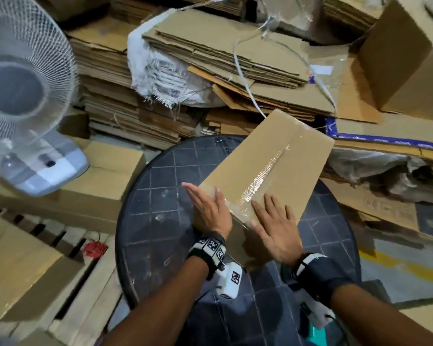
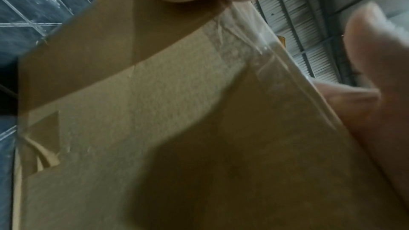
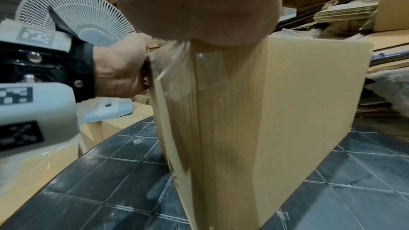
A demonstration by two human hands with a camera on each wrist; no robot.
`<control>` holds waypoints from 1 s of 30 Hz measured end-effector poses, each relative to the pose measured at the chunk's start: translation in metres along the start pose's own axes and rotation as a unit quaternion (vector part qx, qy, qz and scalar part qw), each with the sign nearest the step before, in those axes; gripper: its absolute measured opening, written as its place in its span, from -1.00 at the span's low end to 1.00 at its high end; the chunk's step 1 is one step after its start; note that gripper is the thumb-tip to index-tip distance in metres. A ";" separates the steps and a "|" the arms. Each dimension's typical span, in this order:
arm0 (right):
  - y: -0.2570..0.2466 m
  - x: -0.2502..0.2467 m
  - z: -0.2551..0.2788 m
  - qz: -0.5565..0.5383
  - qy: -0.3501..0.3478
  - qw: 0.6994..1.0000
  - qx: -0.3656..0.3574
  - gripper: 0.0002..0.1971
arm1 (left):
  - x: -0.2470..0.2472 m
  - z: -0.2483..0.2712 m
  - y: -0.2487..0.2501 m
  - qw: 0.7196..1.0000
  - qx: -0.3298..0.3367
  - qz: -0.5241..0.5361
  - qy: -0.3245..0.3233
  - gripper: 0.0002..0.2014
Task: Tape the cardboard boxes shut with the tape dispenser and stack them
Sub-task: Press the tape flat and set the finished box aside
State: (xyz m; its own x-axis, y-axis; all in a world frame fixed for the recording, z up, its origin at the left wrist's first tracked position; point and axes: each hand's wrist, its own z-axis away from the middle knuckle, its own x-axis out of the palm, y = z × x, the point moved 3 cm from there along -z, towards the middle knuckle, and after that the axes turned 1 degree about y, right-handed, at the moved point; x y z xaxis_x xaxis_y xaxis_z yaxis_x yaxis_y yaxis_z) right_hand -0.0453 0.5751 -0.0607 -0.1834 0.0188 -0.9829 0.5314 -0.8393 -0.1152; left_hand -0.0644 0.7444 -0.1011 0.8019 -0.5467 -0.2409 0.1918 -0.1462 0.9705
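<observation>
A closed cardboard box (image 1: 280,156) stands on the round dark table (image 1: 158,196). A strip of clear tape (image 1: 268,171) runs along its top seam and folds down over the near end. My left hand (image 1: 208,208) lies flat on the near left corner of the top, fingers straight. My right hand (image 1: 275,228) presses flat on the top just right of the tape. The right wrist view shows the box (image 3: 287,93) with wrinkled tape (image 3: 177,69) on its end face and my left hand (image 3: 119,73) against that edge. No tape dispenser is clearly in view.
A white fan (image 1: 23,83) stands at the left on closed boxes (image 1: 105,178). Piles of flattened cardboard (image 1: 223,46) fill the back, with an assembled box (image 1: 410,58) at the far right. A wooden pallet (image 1: 60,245) lies at the lower left.
</observation>
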 end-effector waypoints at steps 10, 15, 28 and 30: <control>-0.001 0.000 0.004 0.012 -0.001 0.999 -0.032 -0.01 | 0.004 0.041 -0.021 0.994 0.104 0.003 -0.021 -0.10; -0.004 0.001 0.002 0.023 0.013 0.999 -0.032 0.02 | -0.010 0.039 -0.030 0.993 0.103 0.034 -0.036 -0.16; -0.011 0.011 -0.004 0.057 -0.027 0.998 -0.010 0.06 | -0.067 -0.035 0.013 0.902 0.362 -0.172 -0.159 -0.45; -0.011 0.011 -0.004 0.052 -0.023 0.998 -0.022 0.07 | -0.056 -0.048 0.029 0.831 0.451 -0.227 -0.234 -0.38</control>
State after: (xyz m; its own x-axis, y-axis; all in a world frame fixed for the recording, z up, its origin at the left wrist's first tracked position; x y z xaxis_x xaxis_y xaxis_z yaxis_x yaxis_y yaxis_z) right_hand -0.0502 0.5870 -0.0707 -0.1627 -0.0936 -0.9822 0.5845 -0.8111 -0.0195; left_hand -0.0763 0.8106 -0.0587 0.4138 -0.4967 -0.7629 -0.2571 -0.8677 0.4255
